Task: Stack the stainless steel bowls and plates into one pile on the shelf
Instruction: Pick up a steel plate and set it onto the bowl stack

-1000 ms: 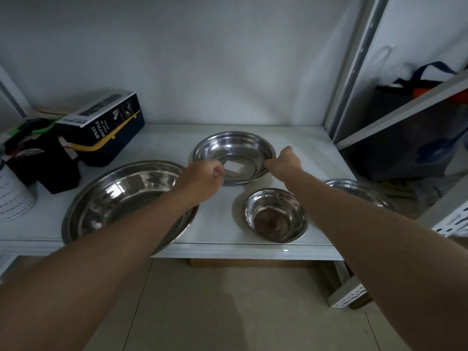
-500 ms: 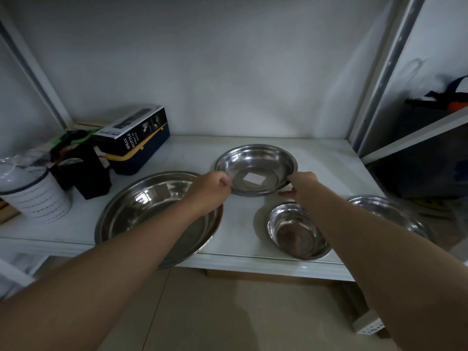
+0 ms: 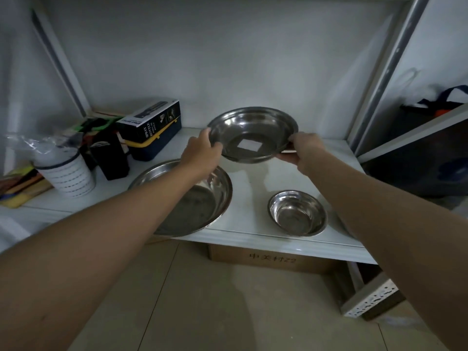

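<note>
A medium steel bowl [image 3: 253, 130] with a white label inside is lifted off the white shelf [image 3: 253, 178], tilted toward me. My left hand [image 3: 201, 153] grips its left rim and my right hand [image 3: 302, 150] grips its right rim. Below my left forearm a large steel bowl [image 3: 202, 198] rests on the shelf near the front edge. A small steel bowl [image 3: 297, 211] sits at the front right. A further steel dish at the far right is hidden behind my right forearm.
A spray-bottle box [image 3: 152, 122] lies on a dark blue case at the back left. A black holder [image 3: 111, 155] and a white ribbed cup [image 3: 68, 176] stand at the left. A cardboard box [image 3: 271, 259] sits under the shelf. Metal shelf posts [image 3: 379, 72] rise at the right.
Both hands closed on the medium bowl's rim and raised it off the shelf, tilting it toward me. The camera view shifted down and left.
</note>
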The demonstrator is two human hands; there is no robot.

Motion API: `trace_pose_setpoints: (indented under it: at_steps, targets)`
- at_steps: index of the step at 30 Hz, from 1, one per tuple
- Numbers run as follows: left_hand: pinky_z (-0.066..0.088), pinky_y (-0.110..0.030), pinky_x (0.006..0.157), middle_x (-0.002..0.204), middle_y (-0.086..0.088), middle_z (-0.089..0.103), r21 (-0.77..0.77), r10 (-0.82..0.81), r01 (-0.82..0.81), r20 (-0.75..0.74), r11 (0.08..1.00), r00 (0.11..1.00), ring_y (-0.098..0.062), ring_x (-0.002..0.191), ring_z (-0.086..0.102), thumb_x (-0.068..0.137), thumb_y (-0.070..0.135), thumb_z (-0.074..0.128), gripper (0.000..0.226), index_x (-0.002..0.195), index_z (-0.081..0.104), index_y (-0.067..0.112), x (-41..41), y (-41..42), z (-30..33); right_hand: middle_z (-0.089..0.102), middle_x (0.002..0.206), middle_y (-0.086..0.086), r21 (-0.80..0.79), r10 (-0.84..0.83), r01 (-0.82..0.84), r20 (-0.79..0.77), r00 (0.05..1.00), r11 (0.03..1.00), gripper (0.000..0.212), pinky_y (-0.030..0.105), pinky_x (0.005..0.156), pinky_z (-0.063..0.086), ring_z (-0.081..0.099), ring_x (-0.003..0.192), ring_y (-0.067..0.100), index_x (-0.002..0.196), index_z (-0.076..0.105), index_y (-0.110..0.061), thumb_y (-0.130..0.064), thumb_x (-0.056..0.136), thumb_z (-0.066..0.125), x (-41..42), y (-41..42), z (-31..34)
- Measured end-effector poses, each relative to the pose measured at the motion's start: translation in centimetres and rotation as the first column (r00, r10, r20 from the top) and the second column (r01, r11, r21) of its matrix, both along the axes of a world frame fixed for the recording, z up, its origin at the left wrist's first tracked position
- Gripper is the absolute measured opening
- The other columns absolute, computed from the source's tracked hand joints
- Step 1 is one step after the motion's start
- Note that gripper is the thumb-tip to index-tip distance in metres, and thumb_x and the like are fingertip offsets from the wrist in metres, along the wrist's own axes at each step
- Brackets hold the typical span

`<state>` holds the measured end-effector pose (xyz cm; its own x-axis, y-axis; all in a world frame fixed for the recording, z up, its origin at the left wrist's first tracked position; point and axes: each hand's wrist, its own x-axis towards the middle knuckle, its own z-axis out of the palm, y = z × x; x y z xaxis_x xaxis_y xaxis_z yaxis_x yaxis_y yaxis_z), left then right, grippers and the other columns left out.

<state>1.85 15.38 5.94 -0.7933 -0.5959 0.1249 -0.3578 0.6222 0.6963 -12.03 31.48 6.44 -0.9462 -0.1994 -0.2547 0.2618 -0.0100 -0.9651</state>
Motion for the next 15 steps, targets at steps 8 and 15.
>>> trace_pose_setpoints:
  at_steps: [8, 15]
  targets:
    - [0.041, -0.036, 0.089, 0.139, -0.018, 0.053, 0.084, 0.411, -0.403, -0.152, 0.911, 0.899, -0.032, 0.119, 0.054, 0.098, 0.015, 0.041, 0.047, 0.143, 0.041, 0.005, 8.4, -4.6, 3.0, 0.068, 0.079, 0.017, 0.04, 0.185, -0.182, -0.103, 0.977, 0.982, 0.029, 0.035, 0.055, 0.061, 0.067, 0.052, 0.03, 0.107, 0.062, 0.006, -0.005, 0.084, 0.05, 7.8, -5.8, 3.3]
    - [0.045, -0.034, 0.077, 0.104, -0.017, 0.061, 0.229, 0.495, -0.476, -0.028, 0.849, 0.869, -0.032, 0.1, 0.059, 0.088, 0.005, 0.042, 0.035, 0.116, 0.06, -0.003, 13.0, -8.7, -0.2, 0.072, 0.091, 0.021, 0.142, 0.256, -0.243, -0.078, 0.964, 0.96, 0.024, 0.04, 0.062, 0.063, 0.07, 0.06, 0.036, 0.104, 0.063, 0.005, -0.008, 0.088, 0.05, 11.6, -10.3, 0.5]
